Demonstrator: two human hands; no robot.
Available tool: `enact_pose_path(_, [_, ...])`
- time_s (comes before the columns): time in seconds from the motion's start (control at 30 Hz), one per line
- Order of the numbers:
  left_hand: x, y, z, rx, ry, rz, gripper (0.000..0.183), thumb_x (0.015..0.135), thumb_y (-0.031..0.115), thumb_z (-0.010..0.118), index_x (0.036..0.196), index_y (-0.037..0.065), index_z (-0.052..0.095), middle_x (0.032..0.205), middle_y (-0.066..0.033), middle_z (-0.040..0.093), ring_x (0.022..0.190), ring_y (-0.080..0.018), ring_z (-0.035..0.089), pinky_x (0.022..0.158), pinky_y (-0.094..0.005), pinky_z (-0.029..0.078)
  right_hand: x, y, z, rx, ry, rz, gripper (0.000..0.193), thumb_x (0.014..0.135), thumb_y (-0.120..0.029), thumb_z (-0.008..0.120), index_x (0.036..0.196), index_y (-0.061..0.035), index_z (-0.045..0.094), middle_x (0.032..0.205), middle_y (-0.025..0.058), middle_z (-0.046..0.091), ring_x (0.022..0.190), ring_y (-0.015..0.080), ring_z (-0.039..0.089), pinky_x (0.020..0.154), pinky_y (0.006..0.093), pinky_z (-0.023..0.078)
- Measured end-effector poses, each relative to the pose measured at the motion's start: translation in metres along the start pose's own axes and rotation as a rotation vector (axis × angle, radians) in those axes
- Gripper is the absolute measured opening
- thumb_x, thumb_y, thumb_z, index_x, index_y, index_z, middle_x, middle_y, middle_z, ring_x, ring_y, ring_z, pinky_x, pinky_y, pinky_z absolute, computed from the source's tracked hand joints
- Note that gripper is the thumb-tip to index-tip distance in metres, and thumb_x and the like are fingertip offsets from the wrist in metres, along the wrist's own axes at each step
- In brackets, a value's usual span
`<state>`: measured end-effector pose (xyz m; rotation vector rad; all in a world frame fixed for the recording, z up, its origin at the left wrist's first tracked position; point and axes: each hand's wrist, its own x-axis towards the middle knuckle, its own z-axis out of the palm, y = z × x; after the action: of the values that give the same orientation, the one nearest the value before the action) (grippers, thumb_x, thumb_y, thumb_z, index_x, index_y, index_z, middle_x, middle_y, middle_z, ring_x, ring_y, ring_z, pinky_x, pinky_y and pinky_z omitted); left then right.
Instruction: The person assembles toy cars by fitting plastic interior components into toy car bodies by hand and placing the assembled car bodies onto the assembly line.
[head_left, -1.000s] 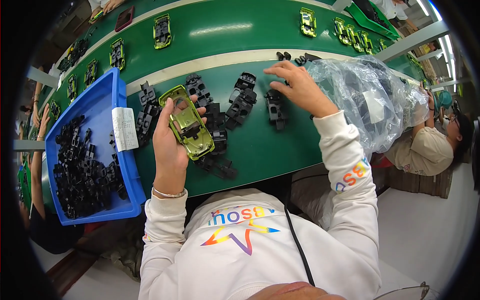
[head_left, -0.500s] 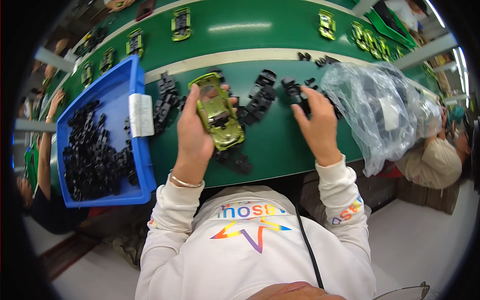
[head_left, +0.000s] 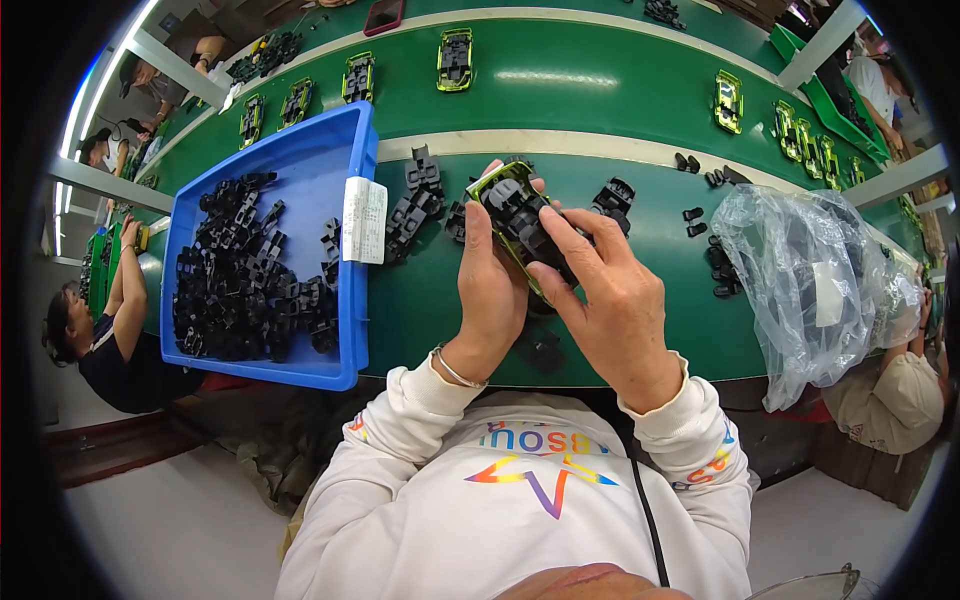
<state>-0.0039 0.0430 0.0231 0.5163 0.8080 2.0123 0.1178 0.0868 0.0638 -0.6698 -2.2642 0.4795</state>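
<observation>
My left hand (head_left: 492,300) is closed round a shiny green toy car body (head_left: 484,184), its hollow side turned up in front of me. A black seat-like interior part (head_left: 513,204) lies in the hollow, tilted with the shell. The thumb and fingers of my right hand (head_left: 622,305) close on the lower right end of this part and cover that end. More black interior parts (head_left: 415,205) lie on the green table to the left of my hands, with another (head_left: 614,198) to the right.
A blue bin (head_left: 365,310) heaped with black parts stands at left. A clear plastic bag (head_left: 790,260) sits at right, beside small black pieces (head_left: 722,265). Several green cars (head_left: 455,60) lie on the far green surface (head_left: 590,60). Other people sit at both sides.
My right hand has come from the black pieces at right to the car body. A black interior part now sits in the shell, whose hollow side faces up. The view has turned left.
</observation>
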Motion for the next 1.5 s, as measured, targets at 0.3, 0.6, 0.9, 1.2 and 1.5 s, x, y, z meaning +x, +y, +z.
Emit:
enact_pose_path(0.3, [0.001, 0.002, -0.001, -0.053, 0.06, -0.078, 0.053, 0.109, 0.044, 0.021, 0.144, 0.008, 0.036, 0.129, -0.0121, 0.055, 0.116, -0.023, 0.057, 0.102, -0.0373, 0.046, 0.003, -0.002, 0.012, -0.032, 0.001, 0.012, 0.045, 0.082, -0.018, 0.077, 0.122, -0.0055, 0.062, 0.114, 0.0111, 0.062, 0.079, 0.0249, 0.07, 0.061, 0.0315, 0.056])
enact_pose_path(0.6, [0.004, -0.004, -0.008, -0.064, 0.082, -0.105, 0.05, 0.109, 0.039, 0.025, 0.135, 0.002, 0.047, 0.128, -0.014, 0.06, 0.116, -0.0241, 0.058, 0.103, -0.0386, 0.047, 0.008, -0.002, 0.008, -0.112, -0.111, 0.07, 0.043, 0.081, -0.019, 0.077, 0.121, -0.0073, 0.065, 0.119, 0.0077, 0.058, 0.076, 0.0227, 0.066, 0.063, 0.035, 0.052])
enact_pose_path(0.9, [0.012, 0.015, -0.002, 0.025, -0.033, -0.076, 0.047, 0.095, 0.004, 0.05, 0.14, 0.003, 0.035, 0.136, -0.015, 0.051, 0.126, -0.0284, 0.054, 0.098, -0.0411, 0.054, 0.009, 0.036, -0.015, 0.513, -0.069, 0.231, 0.032, 0.085, -0.006, 0.071, 0.116, -0.004, 0.066, 0.114, 0.0071, 0.061, 0.079, 0.0186, 0.063, 0.069, 0.029, 0.05])
enact_pose_path(1.2, [0.017, 0.006, 0.002, 0.007, -0.041, -0.035, 0.045, 0.099, 0.006, 0.051, 0.141, 0.005, 0.035, 0.137, -0.0121, 0.05, 0.127, -0.0269, 0.052, 0.099, -0.0403, 0.051, -0.017, 0.025, -0.011, 0.424, -0.044, 0.369, 0.016, 0.083, -0.005, 0.073, 0.099, -0.0046, 0.071, 0.091, 0.0054, 0.062, 0.072, 0.0169, 0.059, 0.062, 0.0283, 0.048])
enact_pose_path(1.5, [0.012, -0.002, 0.016, 0.083, 0.021, 0.149, 0.036, 0.102, 0.007, 0.048, 0.137, 0.003, 0.04, 0.129, -0.0093, 0.055, 0.119, -0.0244, 0.057, 0.098, -0.0399, 0.051, -0.017, 0.014, 0.0, 0.059, 0.091, 0.19, 0.017, 0.075, -0.016, 0.081, 0.088, -0.009, 0.072, 0.083, 0.0016, 0.06, 0.076, 0.0203, 0.059, 0.072, 0.0349, 0.037])
